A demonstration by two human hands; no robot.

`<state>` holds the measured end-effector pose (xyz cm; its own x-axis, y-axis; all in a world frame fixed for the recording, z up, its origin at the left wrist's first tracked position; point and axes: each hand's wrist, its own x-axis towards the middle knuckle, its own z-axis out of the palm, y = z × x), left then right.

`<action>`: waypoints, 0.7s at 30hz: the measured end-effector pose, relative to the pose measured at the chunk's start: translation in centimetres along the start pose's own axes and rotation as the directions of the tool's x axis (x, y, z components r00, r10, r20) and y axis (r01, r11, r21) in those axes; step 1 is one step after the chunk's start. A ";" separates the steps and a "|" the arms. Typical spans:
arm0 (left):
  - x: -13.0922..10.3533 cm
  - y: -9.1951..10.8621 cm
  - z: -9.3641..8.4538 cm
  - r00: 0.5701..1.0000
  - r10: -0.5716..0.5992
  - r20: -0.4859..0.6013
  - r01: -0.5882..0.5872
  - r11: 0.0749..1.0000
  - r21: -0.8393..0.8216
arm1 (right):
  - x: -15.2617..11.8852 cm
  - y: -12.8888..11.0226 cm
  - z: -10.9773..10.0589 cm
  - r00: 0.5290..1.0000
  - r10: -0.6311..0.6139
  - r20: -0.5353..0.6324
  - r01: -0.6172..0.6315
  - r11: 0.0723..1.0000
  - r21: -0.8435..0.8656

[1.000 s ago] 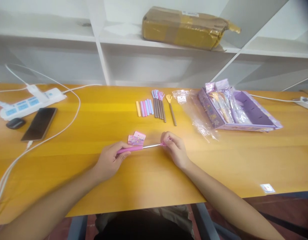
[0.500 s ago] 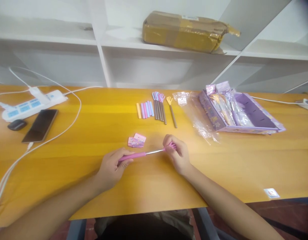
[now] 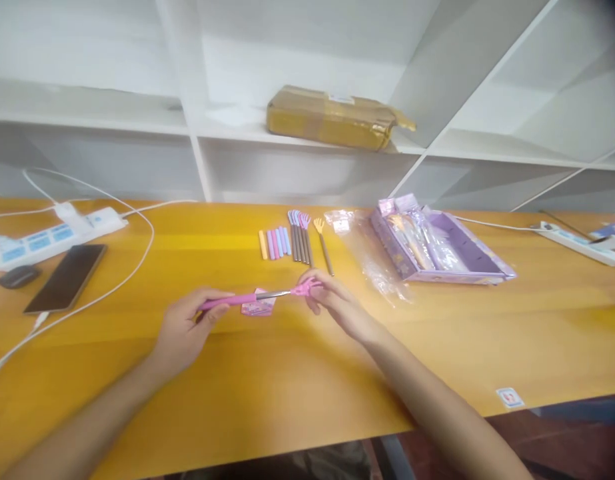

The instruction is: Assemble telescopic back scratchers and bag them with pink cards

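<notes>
A pink telescopic back scratcher [image 3: 232, 300] lies level above the table, its metal rod partly showing. My left hand [image 3: 184, 327] is closed around the end of its pink handle. At the claw end, my right hand [image 3: 342, 310] has its fingers loosened and spread around the pink claw, touching or very near it. Small pink printed cards [image 3: 260, 305] lie on the table just behind the rod, partly covered by it. Farther back are several coloured handle sleeves [image 3: 274, 244], a row of back scratchers with bare grey rods [image 3: 300, 240], and a separate yellow-clawed one [image 3: 325, 247].
Clear plastic bags [image 3: 370, 260] lie beside a purple display box [image 3: 457, 275] that holds wrapped back scratchers. At left are a power strip [image 3: 62, 233], a phone [image 3: 67, 279], a black case [image 3: 18, 277] and white cables. A taped parcel [image 3: 332, 120] rests on the shelf.
My right fingers have loosened from the claw and spread, showing more of it. Both hands and the back scratcher now sit over the cards. The camera view has tilted up and shifted right.
</notes>
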<state>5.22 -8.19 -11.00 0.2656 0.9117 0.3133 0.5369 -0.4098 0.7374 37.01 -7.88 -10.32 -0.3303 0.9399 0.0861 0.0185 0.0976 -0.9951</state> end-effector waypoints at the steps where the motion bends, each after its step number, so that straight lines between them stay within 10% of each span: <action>1: 0.4 0.7 -0.6 0.999 0.014 -0.033 -0.014 1.000 0.008 | 0.1 -1.9 -0.6 0.997 0.002 0.071 0.004 0.996 -0.084; 5: 2.6 4.4 -4.2 0.997 0.074 -0.017 -0.072 0.992 0.100 | -0.1 -9.7 -3.2 0.967 0.029 0.251 0.100 0.868 -0.486; 11: 5.5 8.7 -9.1 0.894 0.213 0.394 -0.355 0.873 0.334 | -0.6 -13.9 -4.1 0.952 0.009 0.307 0.228 0.647 -0.727; 21: 5.8 10.7 -5.2 0.893 0.349 0.285 -0.450 0.666 0.595 | 0.2 -13.1 -2.7 0.939 -0.106 0.328 0.320 0.623 -0.713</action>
<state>8.36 -7.12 1.85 0.6523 0.6634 0.3666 0.7147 -0.6994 -0.0062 39.27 -8.07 2.87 -0.6219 0.7644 0.1703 0.5788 0.5951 -0.5575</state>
